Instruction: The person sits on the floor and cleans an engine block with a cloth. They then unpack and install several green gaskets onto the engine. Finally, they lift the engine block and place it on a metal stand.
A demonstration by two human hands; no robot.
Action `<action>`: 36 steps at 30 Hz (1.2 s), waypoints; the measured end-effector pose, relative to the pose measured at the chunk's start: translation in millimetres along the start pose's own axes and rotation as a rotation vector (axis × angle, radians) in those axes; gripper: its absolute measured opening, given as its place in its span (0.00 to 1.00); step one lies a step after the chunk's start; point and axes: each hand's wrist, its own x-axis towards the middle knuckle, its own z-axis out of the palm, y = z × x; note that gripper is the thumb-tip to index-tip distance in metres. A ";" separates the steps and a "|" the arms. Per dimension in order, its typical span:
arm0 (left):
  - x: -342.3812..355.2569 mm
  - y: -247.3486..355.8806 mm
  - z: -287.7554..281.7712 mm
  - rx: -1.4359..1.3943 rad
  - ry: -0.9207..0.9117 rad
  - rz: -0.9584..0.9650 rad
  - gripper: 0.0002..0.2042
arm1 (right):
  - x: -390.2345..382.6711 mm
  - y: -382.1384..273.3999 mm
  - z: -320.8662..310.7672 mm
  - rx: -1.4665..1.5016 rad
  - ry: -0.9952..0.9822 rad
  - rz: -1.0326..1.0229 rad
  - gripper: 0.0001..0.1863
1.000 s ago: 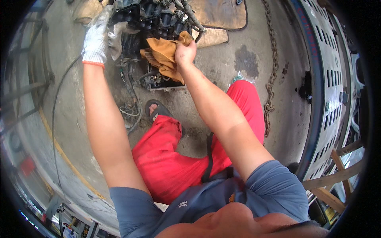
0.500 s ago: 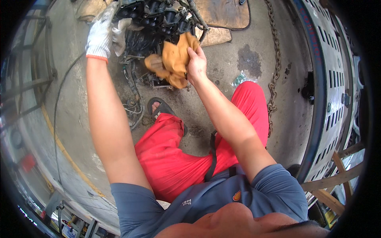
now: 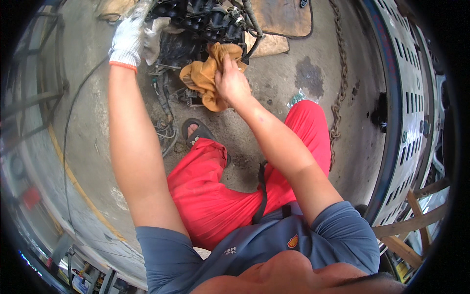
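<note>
the right grip (image 3: 232, 83), fingers loosely extended, rests on the tan cloth (image 3: 201, 76), bunched beneath and leftward without clear long axis, against the dark engine part (image 3: 210, 20); any pinch, i cannot tell. the gloved left grip (image 3: 128, 41) is farther, closure unclear. rightward: clear plastic bag (image 3: 297, 97), contents unclear.

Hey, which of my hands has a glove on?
Your left hand: it wears a white glove with an orange cuff, while your right hand, on the orange cloth, is bare.
</note>
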 end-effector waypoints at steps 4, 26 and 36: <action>-0.5 0.8 -1.0 0.085 -0.020 -0.027 0.22 | 21.7 6.8 -16.3 -0.285 -0.029 -0.068 0.32; 0.4 4.6 -4.9 0.217 -0.063 -0.208 0.22 | -32.1 68.6 -7.4 0.387 -0.181 -0.153 0.20; 5.7 -19.9 -6.2 0.438 -0.038 0.268 0.20 | -35.4 45.0 -39.4 1.425 -0.483 0.175 0.23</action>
